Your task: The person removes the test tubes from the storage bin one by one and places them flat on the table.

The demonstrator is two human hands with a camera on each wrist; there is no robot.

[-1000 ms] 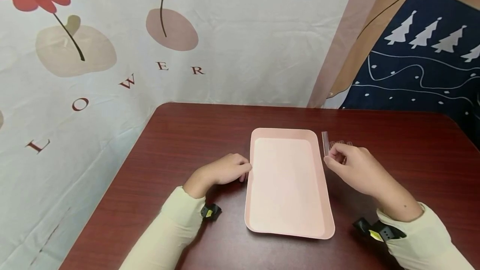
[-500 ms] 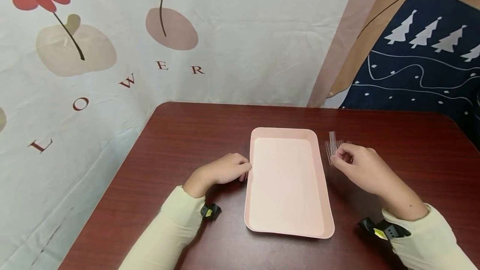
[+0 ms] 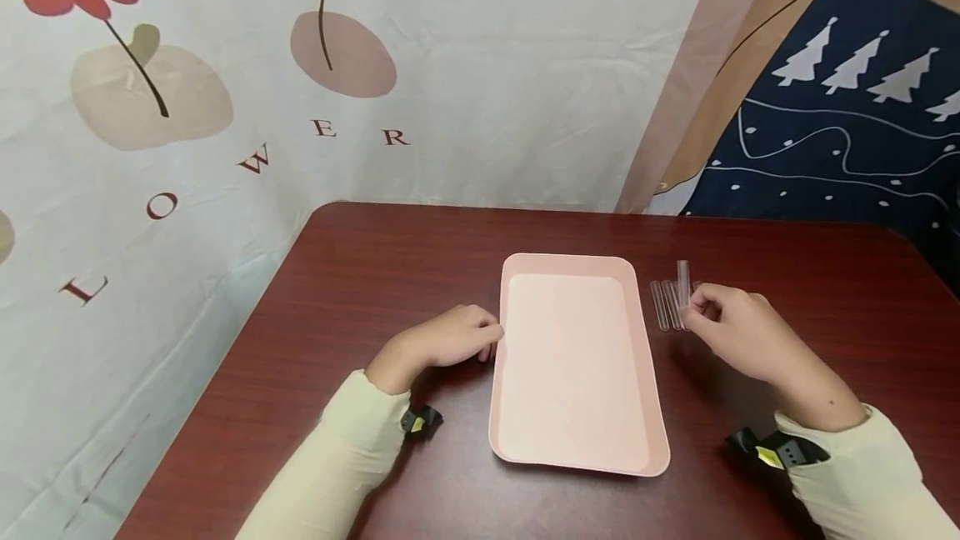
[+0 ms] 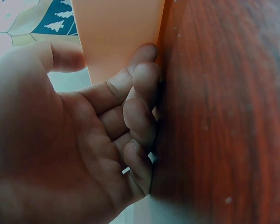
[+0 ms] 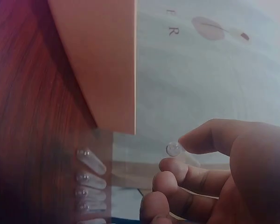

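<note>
In the head view my right hand point(image 3: 738, 330) pinches a clear test tube point(image 3: 683, 277) between thumb and fingers, just above a row of tubes. The right wrist view shows the rounded end of this tube point(image 5: 173, 149) at the thumb tip. Several clear test tubes point(image 3: 660, 307) lie side by side on the table, partly hidden by the right hand. A pink rectangular tray point(image 3: 577, 365) lies to their left, with nothing in it. My left hand point(image 3: 446, 337) rests at the tray's left rim, thumb touching the edge, fingers loosely bent against the outer wall point(image 4: 116, 32).
The dark red wooden table point(image 3: 390, 273) carries the tray and tubes. Behind it hangs a pale cloth point(image 3: 525, 107) with printed flowers and letters. A dark blue cloth point(image 3: 832, 157) with white trees hangs at the right.
My right hand has moved to the right with the test tube, away from the tray's edge and along the row, uncovering more of the lying tubes. The left hand and tray stay put.
</note>
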